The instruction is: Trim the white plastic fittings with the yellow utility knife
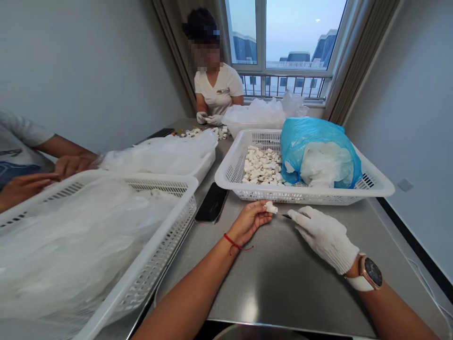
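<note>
Grey walls [88, 71], curtained window [283, 38], steel table [283, 278], perhaps dusk light

just beyond the fingers [264, 206] of the left hand [249, 221] a basket [304, 193] sits on the worktop [283, 278], holding small cut pieces [262, 166] to the left and a bag [318, 156] to the right. a phone [211, 203] lies left of the fingers, another basket [155, 250] farther left.

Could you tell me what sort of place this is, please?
Probably a small hand-assembly or sorting workroom: a steel table carries a white basket of small white parts, and a gloved co-worker handles the same parts by the window.
</note>
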Action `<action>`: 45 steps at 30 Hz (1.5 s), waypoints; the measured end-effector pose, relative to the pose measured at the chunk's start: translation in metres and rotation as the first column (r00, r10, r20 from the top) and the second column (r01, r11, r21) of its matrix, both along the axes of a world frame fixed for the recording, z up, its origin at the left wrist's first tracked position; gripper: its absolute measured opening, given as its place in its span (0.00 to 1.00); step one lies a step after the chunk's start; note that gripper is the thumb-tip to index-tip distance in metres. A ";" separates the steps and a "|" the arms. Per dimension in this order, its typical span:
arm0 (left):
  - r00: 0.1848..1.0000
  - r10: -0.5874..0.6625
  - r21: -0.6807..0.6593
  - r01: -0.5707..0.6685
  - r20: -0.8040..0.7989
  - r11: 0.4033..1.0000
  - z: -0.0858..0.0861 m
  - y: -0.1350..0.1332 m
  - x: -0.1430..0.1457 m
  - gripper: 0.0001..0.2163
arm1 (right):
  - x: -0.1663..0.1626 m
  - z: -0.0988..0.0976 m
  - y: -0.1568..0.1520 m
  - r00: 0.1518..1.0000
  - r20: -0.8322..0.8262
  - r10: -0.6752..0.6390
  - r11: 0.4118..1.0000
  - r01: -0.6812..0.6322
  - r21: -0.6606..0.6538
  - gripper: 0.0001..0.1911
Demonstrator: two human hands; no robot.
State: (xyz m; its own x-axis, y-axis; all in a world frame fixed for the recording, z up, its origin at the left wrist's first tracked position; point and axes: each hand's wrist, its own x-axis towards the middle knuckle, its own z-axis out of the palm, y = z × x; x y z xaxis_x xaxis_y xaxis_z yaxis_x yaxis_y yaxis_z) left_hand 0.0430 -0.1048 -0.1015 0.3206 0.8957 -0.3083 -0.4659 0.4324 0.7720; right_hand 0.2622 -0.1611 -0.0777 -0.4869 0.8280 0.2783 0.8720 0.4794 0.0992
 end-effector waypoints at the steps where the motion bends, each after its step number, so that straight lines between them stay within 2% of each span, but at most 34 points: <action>1: 1.000 -0.005 0.003 0.005 -0.009 1.000 0.000 0.000 0.000 0.07 | 0.000 0.000 0.000 1.000 -0.007 -0.004 1.000 0.004 0.003 0.18; 9: 0.998 0.022 0.067 -0.018 -0.060 0.998 0.001 0.000 0.000 0.07 | 0.000 -0.001 -0.001 1.000 -0.019 -0.007 1.000 0.007 -0.009 0.17; 13: 0.995 -0.014 0.088 0.023 -0.096 0.996 0.001 -0.001 0.000 0.07 | 0.002 -0.002 0.000 0.995 -0.099 -0.010 0.999 0.007 -0.038 0.18; 17: 0.992 -0.014 0.106 0.028 -0.128 0.994 0.000 -0.001 0.002 0.05 | 0.001 -0.004 0.000 0.996 -0.084 -0.009 0.999 0.005 -0.042 0.18; 31: 0.994 -0.033 0.030 0.037 -0.099 0.999 -0.002 0.000 -0.001 0.04 | -0.007 0.004 -0.004 0.990 0.132 -0.055 0.998 0.059 -0.027 0.21; 33: 0.993 -0.042 0.020 0.045 -0.113 0.999 -0.003 0.000 -0.002 0.04 | -0.007 0.005 -0.004 0.989 0.138 -0.049 0.998 0.054 -0.032 0.21; 37: 0.991 -0.065 -0.016 0.064 -0.121 0.998 -0.004 0.000 -0.003 0.12 | -0.005 0.004 -0.003 0.990 0.134 -0.036 0.998 0.043 -0.046 0.21; 45: 0.995 -0.080 -0.011 0.080 -0.054 0.997 -0.002 -0.001 -0.003 0.11 | -0.002 0.002 0.000 0.998 0.045 -0.052 0.998 0.053 -0.022 0.18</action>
